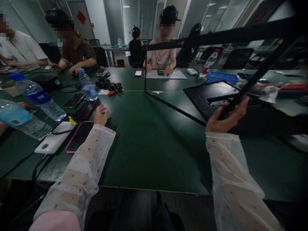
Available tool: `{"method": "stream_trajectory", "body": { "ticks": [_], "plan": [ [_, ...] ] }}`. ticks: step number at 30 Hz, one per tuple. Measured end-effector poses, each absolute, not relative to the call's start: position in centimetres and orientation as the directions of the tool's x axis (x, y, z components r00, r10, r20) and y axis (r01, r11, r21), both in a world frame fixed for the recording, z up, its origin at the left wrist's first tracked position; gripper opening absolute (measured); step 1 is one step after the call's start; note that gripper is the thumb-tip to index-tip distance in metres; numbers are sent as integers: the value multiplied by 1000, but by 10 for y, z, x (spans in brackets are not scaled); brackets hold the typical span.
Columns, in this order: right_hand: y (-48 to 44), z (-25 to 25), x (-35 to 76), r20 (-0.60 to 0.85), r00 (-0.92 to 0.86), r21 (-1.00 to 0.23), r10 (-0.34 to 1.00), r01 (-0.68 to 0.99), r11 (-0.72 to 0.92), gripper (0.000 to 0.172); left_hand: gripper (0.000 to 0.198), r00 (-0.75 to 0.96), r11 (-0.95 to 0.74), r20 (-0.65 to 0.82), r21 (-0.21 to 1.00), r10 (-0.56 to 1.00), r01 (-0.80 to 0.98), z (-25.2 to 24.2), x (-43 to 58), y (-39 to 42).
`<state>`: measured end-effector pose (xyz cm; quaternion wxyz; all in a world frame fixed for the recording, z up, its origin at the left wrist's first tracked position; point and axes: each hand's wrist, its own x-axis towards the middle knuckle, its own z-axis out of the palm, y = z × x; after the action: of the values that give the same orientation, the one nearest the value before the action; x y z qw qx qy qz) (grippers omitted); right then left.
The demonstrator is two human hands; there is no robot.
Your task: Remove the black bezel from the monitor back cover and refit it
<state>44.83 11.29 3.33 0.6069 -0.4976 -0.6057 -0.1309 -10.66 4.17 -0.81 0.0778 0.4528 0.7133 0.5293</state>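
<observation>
My right hand [227, 118] grips a thin black rectangular frame [175, 108], like a screen bezel, by its near right side. The frame stands tilted above the table, and the room shows through its middle. Behind that hand lies a black flat device [194, 96] with a shiny grey panel and exposed inner parts; its kind I cannot tell. My left hand [101, 115] hovers at the left with fingers loosely bent and apart, holding nothing. Beside it are a red-edged phone [83, 136], another dark phone [86, 109] and a white power bank [56, 138] with cables.
Water bottles [88, 85] stand on the left of the green table [149, 154]. Black gadgets [108, 85] with an orange piece lie further back. A blue tray [222, 77] and a red-labelled bottle [211, 62] are at the back right. Other people sit across and at left.
</observation>
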Motion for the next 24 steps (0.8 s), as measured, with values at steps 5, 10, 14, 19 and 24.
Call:
{"method": "stream_trajectory", "body": {
  "ticks": [5, 10, 14, 19, 24],
  "plan": [
    [115, 26, 445, 819, 182, -494, 544, 707, 507, 70, 76, -543, -23, 491, 756, 681, 654, -4, -98, 41],
    [135, 4, 456, 599, 111, -621, 793, 690, 373, 70, 67, -457, 61, 402, 695, 793, 716, -4, -91, 38],
    [154, -19, 468, 442, 109, -640, 890, 734, 228, 63, 53, -379, 165, 310, 542, 872, 824, -2, -84, 35],
    [166, -42, 475, 389, 77, -562, 918, 809, 171, 51, 53, -327, 209, 243, 409, 913, 888, -2, -77, 33],
    [168, -45, 473, 389, 86, -554, 917, 817, 158, 46, 50, -316, 132, 318, 486, 894, 864, -8, -80, 35]
  ]
}}
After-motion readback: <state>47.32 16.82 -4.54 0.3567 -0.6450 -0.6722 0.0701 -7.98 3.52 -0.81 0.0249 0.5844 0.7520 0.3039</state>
